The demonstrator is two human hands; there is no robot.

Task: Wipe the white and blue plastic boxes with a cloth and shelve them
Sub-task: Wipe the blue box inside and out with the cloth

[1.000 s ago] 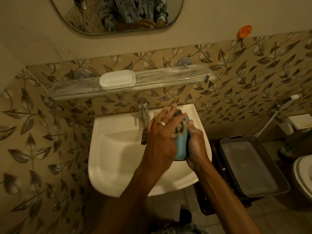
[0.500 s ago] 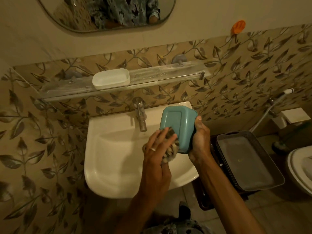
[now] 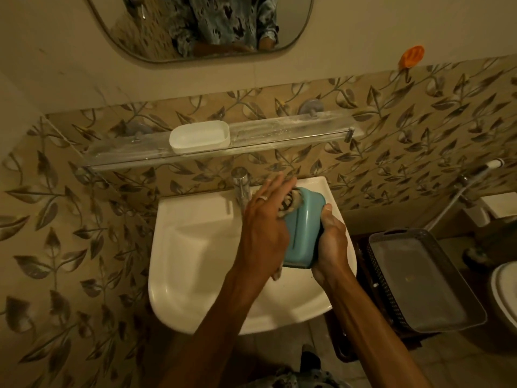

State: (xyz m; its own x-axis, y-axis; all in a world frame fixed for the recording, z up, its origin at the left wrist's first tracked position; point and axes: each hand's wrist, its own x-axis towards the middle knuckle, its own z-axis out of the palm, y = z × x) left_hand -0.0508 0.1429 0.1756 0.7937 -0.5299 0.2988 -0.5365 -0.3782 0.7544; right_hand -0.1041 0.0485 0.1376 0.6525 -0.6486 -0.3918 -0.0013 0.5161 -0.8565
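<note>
Over the right half of the sink (image 3: 195,275), a blue box (image 3: 303,233) was held on edge, long axis pointing away toward the wall. The right hand (image 3: 331,242) kept its grip clamped on the box's right side; the left hand (image 3: 265,228), fingers straight, pressed a cloth (image 3: 289,204) against it.

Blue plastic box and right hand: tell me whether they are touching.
Touching. The head view shows the right hand gripping the blue plastic box along its right side, with the thumb curled over its upper corner.
</note>
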